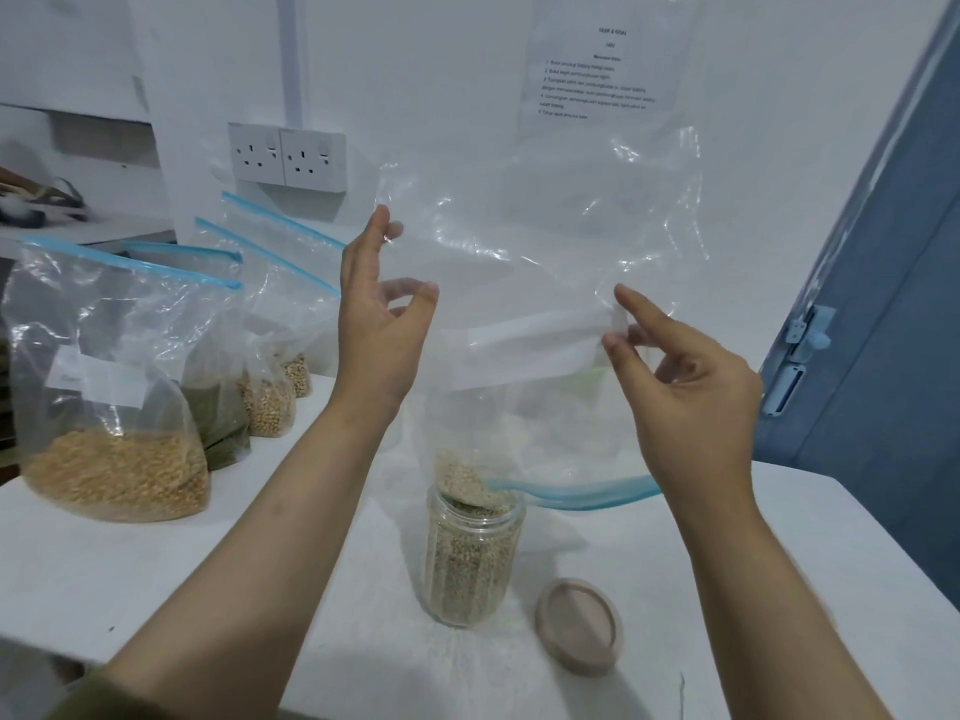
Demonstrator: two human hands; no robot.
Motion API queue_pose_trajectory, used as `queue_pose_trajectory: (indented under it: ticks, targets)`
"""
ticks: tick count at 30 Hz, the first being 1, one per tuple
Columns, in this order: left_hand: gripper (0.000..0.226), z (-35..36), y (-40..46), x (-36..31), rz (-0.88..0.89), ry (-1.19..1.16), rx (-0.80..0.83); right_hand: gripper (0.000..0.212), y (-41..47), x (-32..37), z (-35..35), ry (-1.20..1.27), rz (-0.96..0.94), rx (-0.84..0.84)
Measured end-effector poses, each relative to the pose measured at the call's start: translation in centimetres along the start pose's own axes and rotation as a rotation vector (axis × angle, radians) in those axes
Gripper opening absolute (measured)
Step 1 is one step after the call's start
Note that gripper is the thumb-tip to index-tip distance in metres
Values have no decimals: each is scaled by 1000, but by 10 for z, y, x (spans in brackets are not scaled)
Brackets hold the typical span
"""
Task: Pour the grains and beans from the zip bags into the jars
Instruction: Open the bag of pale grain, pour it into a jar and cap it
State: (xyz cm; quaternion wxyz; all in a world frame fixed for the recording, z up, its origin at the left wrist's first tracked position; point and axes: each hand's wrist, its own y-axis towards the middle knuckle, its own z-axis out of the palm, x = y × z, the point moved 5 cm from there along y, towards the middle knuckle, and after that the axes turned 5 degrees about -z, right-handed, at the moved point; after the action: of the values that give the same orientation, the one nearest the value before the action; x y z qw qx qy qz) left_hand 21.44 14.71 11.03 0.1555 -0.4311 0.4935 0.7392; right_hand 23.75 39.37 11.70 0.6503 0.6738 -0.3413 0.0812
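We pinch the upturned zip bag [540,283] with both hands, left hand [382,324] and right hand [685,387]; its mouth touches the jar [470,553] at 6 o'clock.

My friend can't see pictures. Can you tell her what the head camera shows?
Two hands, left hand and right hand, hold a clear zip bag upside down, pouring its last grains into an open jar. The jar's lid lies beside it; more filled bags wait at left.
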Motion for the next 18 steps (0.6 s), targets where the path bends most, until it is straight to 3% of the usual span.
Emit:
queue_pose_trajectory:
  ticks: [18]
  targets:
    - [66, 4, -2, -6, 34, 27, 53, 37, -12, -1, -8, 41, -10, -46]
